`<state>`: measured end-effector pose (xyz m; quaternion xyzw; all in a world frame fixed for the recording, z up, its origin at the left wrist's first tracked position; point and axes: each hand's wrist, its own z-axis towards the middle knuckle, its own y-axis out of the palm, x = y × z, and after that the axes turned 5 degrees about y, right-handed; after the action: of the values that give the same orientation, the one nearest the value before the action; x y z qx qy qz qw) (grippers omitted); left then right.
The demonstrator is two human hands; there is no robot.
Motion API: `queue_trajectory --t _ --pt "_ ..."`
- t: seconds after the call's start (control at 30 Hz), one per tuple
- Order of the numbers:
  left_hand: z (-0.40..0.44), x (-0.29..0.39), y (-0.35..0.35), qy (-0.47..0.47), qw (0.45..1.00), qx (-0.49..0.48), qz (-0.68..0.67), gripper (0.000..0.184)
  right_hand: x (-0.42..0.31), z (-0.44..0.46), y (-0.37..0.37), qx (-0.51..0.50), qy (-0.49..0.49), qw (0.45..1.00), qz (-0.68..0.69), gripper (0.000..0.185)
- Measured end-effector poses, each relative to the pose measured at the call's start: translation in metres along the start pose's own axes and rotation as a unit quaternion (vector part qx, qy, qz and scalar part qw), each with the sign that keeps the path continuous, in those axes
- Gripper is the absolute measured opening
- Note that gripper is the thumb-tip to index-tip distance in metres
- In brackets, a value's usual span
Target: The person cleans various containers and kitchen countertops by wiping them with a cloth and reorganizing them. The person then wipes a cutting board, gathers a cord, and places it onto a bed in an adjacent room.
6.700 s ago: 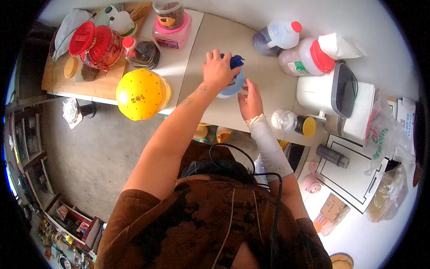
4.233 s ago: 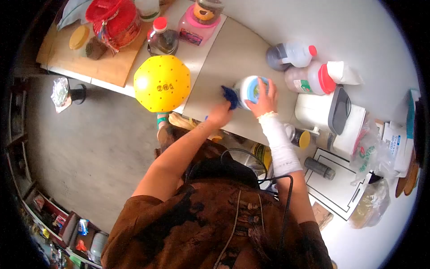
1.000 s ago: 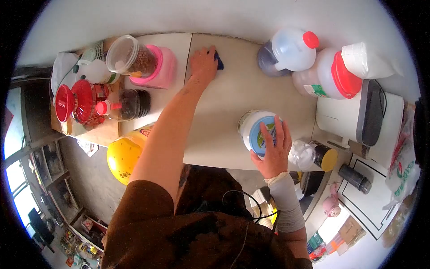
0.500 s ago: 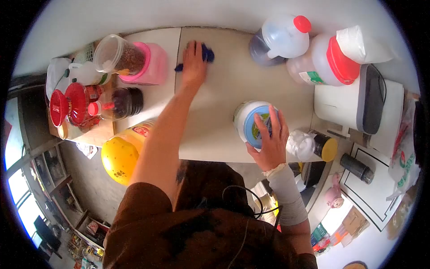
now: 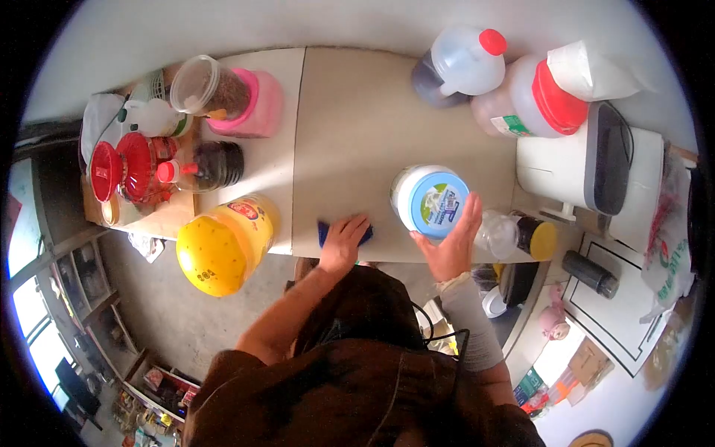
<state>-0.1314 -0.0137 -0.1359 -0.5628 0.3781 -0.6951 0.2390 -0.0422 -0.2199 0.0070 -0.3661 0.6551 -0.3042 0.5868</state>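
Note:
My left hand presses down on a dark blue cloth near the front edge of the tabletop; the cloth sticks out on both sides of the fingers. My right hand is curved around the near right side of a white plastic tub with a light blue lid. Its thumb rests at the front of the rim and the fingers lie along the right side, partly out of sight. The tub stands on the table.
At left are a yellow bottle, a dark liquid bottle, a red jar and a pink container. At right stand a jug, a red-lidded jar, a white appliance and a yellow-lidded jar.
My left hand has drawn the blue cloth from the far part of the table back to the front edge. My right hand has shifted off the lid's top to the tub's right side.

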Motion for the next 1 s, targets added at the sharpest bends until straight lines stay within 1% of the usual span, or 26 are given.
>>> queue_trajectory --t 0.07,0.1,0.17,0.23,0.27,0.3,0.33,0.37,0.4,0.43,0.47,0.53,0.57,0.6,0.63,0.67,0.7,0.73,0.77,0.8,0.83,0.87,0.9,0.93,0.97,1.0 --pt "-0.004 0.024 -0.003 -0.097 0.986 -0.033 -0.129 0.053 -0.005 -0.001 0.005 0.024 0.033 0.999 0.026 0.11" --pt "0.005 0.034 -0.001 -0.095 0.986 -0.032 -0.132 0.053 -0.006 0.0 0.007 0.026 0.033 0.999 0.023 0.11" --pt "0.032 0.052 0.008 -0.235 0.892 -0.057 -0.383 0.061 -0.008 0.011 0.012 0.03 -0.009 1.0 0.001 0.11" --pt "0.059 0.056 0.015 -0.233 0.898 0.005 -0.374 0.064 -0.026 0.037 0.029 0.029 -0.023 0.999 0.004 0.109" --pt "0.092 0.043 0.025 -0.263 0.909 0.075 -0.316 0.064 -0.033 0.049 0.035 0.023 -0.038 0.999 0.009 0.108" --pt "0.115 0.04 0.014 -0.301 0.888 0.129 -0.323 0.057 -0.035 0.058 0.038 0.021 -0.052 0.998 0.013 0.106" --pt "0.131 0.025 0.012 -0.261 0.86 0.19 -0.396 0.056 -0.037 0.068 0.043 0.015 -0.061 0.998 0.017 0.104" --pt "0.149 0.01 0.009 -0.213 0.822 0.252 -0.463 0.055 -0.042 0.092 0.049 0.022 -0.112 0.993 0.038 0.101" --pt "0.167 0.004 -0.008 -0.225 0.8 0.254 -0.495 0.054 -0.047 0.108 0.052 0.029 -0.159 0.985 0.059 0.099" --pt "0.172 -0.011 0.02 -0.17 0.793 0.333 -0.482 0.052 -0.051 0.105 0.05 0.032 -0.156 0.986 0.047 0.092" --pt "0.2 -0.032 -0.02 -0.276 0.851 0.236 -0.38 0.052 -0.051 0.102 0.046 0.039 -0.151 0.986 0.049 0.092" --pt "0.226 -0.059 -0.041 -0.337 0.888 0.157 -0.269 0.059 -0.046 0.088 0.039 -0.012 -0.155 0.983 0.093 0.086" --pt "0.24 -0.068 -0.045 -0.357 0.9 0.115 -0.224 0.062 -0.027 0.061 0.026 -0.049 -0.138 0.987 0.07 0.078" --pt "0.247 -0.074 -0.049 -0.32 0.92 0.147 -0.17 0.064 -0.01 0.042 0.021 -0.058 -0.116 0.989 0.07 0.072" --pt "0.244 -0.084 -0.036 -0.336 0.923 0.15 -0.111 0.065 -0.003 0.027 0.023 -0.082 -0.079 0.988 0.103 0.069" --pt "0.252 -0.077 -0.073 -0.329 0.927 0.076 -0.162 0.067 0.016 -0.001 0.01 -0.085 -0.008 0.989 0.117 0.066" --pt "0.258 -0.117 -0.035 -0.307 0.931 0.105 -0.165 0.063 0.04 -0.025 0.004 -0.077 0.018 0.991 0.11 0.066" --pt "0.242 -0.148 -0.031 -0.309 0.921 0.121 -0.202 0.061 0.058 -0.036 0.007 -0.06 0.001 0.992 0.115 0.064" --pt "0.247 -0.142 -0.009 -0.294 0.914 0.115 -0.256 0.059 0.078 -0.058 -0.009 -0.024 0.007 0.994 0.105 0.062" --pt "0.237 -0.108 -0.006 -0.288 0.916 0.105 -0.258 0.059 0.089 -0.071 -0.023 -0.009 0.061 0.989 0.134 0.057" --pt "0.202 -0.065 -0.015 -0.283 0.937 0.064 -0.193 0.055 0.104 -0.087 -0.026 0.037 0.068 0.993 0.089 0.056" --pt "0.202 -0.03 -0.021 -0.254 0.959 0.025 -0.127 0.052 0.127 -0.095 -0.031 0.107 0.075 0.99 0.045 0.056" --pt "0.199 -0.039 0.009 -0.198 0.97 -0.067 -0.128 0.048 0.142 -0.098 -0.034 0.113 0.077 0.989 0.049 0.056" --pt "0.185 -0.053 0.039 -0.149 0.967 -0.162 -0.132 0.045 0.153 -0.1 -0.035 0.131 0.171 0.971 0.108 0.057" --pt "0.164 0.051 0.019 -0.14 0.963 -0.148 -0.178 0.041 0.167 -0.096 -0.036 0.163 0.259 0.937 0.169 0.058" --pt "0.16 0.066 0.05 -0.121 0.948 -0.2 -0.216 0.044 0.186 -0.088 -0.035 0.171 0.258 0.935 0.173 0.058"
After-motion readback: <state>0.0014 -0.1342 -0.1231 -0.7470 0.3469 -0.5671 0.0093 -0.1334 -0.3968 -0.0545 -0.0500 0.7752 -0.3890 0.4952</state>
